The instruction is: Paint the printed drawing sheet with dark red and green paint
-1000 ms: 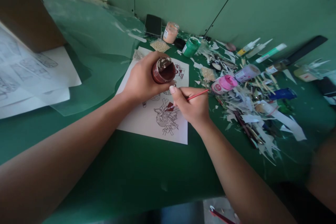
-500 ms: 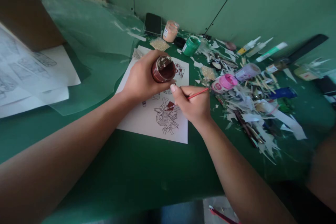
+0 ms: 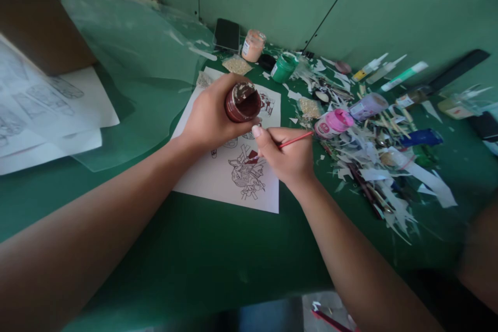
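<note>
The open, dark red ribbed paint jar point(image 3: 243, 106) sits over the far half of the white paper sheet point(image 3: 218, 181), its mouth facing the camera. Dark red paint lies inside, with pale flecks on the inner wall; whether its base touches the paper is hidden. The left hand point(image 3: 206, 116) has its fingers curled around the jar, gripping it. Just beside it, the right hand point(image 3: 288, 158) pinches a thin red-handled paintbrush point(image 3: 298, 139) in closed fingers, its tip end directed at a dark red patch in the black line drawing point(image 3: 247, 174).

The sheet's right edge passes by the right hand; its near edge faces the near edge of the green table point(image 3: 194, 254), with green tabletop between. Beyond its far right corner stand an open jar of peach paint point(image 3: 252, 49) and an open jar of green paint point(image 3: 284, 68). A small clear bag of pale beads point(image 3: 236, 66) lies near the peach one. Right of the sheet, an open jar of pink paint point(image 3: 330, 124) leans near a lilac paint jar point(image 3: 368, 107), both among white paper scraps point(image 3: 377, 175). Leftward, a clear plastic sheet point(image 3: 136, 114) reaches the paper's far left side, near a brown cardboard box point(image 3: 46, 26).
</note>
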`<state>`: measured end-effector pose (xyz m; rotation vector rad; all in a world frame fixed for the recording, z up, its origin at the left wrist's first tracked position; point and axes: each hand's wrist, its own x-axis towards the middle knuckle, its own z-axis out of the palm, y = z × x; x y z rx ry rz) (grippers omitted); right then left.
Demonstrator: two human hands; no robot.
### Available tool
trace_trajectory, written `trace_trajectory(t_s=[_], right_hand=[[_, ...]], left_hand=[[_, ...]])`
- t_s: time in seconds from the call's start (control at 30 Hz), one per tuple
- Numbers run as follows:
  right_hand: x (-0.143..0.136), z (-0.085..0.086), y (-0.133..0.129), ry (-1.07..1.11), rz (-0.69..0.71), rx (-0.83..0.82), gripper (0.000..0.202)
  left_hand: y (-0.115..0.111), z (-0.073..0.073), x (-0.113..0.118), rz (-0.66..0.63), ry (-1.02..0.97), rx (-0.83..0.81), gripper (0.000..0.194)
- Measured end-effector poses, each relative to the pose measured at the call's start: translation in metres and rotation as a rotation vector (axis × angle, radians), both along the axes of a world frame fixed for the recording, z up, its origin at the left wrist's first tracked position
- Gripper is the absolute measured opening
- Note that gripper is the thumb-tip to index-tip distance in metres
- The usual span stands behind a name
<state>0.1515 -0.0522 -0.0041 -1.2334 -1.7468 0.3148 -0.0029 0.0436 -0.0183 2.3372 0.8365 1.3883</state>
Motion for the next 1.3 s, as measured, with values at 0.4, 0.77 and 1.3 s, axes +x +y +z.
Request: trace_trajectory(t_s=[0.4, 0.77, 1.3], right_hand=[[0.0039, -0.0004, 0.0022, -0.111, 0.021, 0.097, 0.049], [0.0049, -0.0018, 0.0033, -0.111, 0.01, 0.077, 0.05], [0.0077, -0.002, 0.0039, -0.128, -0.037, 0.022, 0.053]], left_hand=[[-0.0018, 0.0019, 0.0005, 0.011, 0.004, 0.008, 0.05], [-0.0044, 0.004, 0.0012, 0.024, 0.007, -0.019, 0.048], [0.002, 0.0006, 0.001, -0.004, -0.001, 0.003, 0.05]])
